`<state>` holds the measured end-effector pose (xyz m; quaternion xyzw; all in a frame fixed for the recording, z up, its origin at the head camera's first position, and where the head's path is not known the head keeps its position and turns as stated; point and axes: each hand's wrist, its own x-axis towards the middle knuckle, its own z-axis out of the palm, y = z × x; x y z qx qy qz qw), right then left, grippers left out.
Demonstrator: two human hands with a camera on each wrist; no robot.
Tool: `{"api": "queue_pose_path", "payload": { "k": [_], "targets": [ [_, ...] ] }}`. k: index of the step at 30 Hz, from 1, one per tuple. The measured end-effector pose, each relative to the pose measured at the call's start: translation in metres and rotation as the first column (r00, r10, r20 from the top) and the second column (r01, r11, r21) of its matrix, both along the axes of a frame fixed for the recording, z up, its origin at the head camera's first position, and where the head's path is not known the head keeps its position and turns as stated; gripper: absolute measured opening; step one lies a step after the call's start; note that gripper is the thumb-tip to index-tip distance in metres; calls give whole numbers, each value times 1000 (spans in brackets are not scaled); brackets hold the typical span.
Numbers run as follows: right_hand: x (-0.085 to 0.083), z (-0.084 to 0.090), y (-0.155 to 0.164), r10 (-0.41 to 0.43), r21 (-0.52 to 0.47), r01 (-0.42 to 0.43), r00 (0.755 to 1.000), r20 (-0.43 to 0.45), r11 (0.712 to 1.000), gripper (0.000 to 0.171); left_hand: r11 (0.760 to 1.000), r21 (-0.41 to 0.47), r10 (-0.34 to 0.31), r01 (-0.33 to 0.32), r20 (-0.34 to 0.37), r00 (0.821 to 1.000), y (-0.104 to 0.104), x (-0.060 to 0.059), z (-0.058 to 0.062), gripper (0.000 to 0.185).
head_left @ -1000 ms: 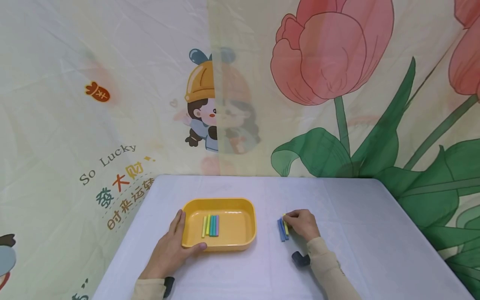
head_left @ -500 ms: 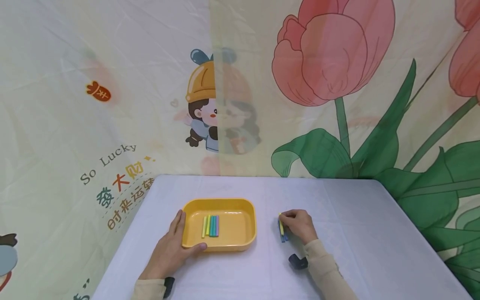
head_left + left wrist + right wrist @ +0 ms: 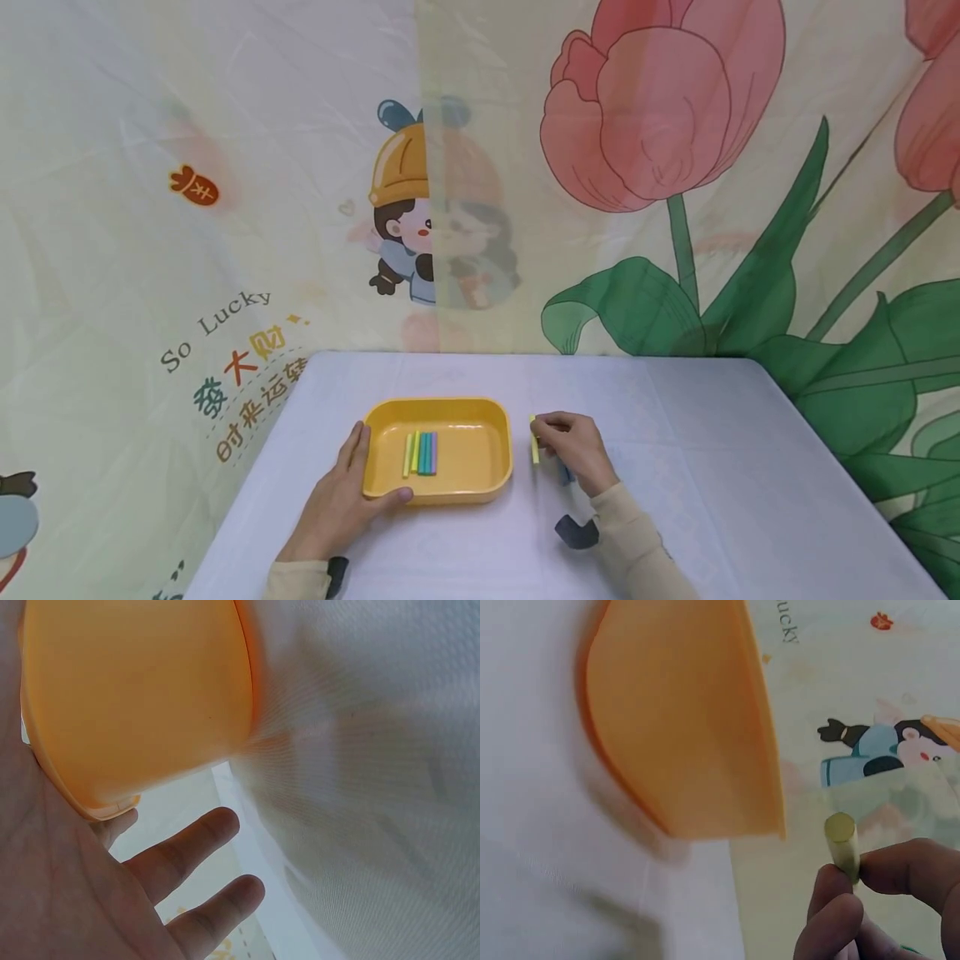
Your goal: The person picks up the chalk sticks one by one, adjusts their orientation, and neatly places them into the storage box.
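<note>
In the head view my left hand [image 3: 341,492] rests against the left end of a yellow tray [image 3: 472,497], its thumb along the front rim. The left wrist view shows its fingers fairly straight beside the tray wall [image 3: 142,690]. Several chalk sticks lie side by side in the tray: yellow [image 3: 416,452], teal [image 3: 425,454] and purple [image 3: 434,454]. Just right of the tray, my right hand [image 3: 577,446] pinches a yellow chalk stick [image 3: 843,844] between thumb and fingers, above the table. Blue chalk [image 3: 567,475] lies beneath that hand, mostly hidden by it.
A white cloth covers the table [image 3: 675,442]. Behind it hangs a printed curtain [image 3: 480,167] with tulips and cartoon figures. A dark wrist-worn piece [image 3: 576,532] sticks out near the right sleeve [image 3: 637,537].
My right hand has lifted the yellow chalk stick off the blue chalk and carried it left toward the tray. The left hand and the tray have stayed put.
</note>
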<state>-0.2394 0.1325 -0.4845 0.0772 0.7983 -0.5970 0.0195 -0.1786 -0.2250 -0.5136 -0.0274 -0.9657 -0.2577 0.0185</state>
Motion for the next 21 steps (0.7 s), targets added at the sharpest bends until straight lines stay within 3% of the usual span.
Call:
{"api": "queue_pose_path", "payload": {
  "k": [7, 21],
  "targets": [
    [0, 5, -21, 21, -182, -18, 1000, 13, 983, 42, 1000, 4, -6, 6, -8, 1000, 0, 1, 1, 131],
    [-7, 17, -58, 92, -276, -94, 996, -22, 957, 39, 1000, -2, -7, 7, -16, 1000, -1, 2, 1, 131]
  ]
}}
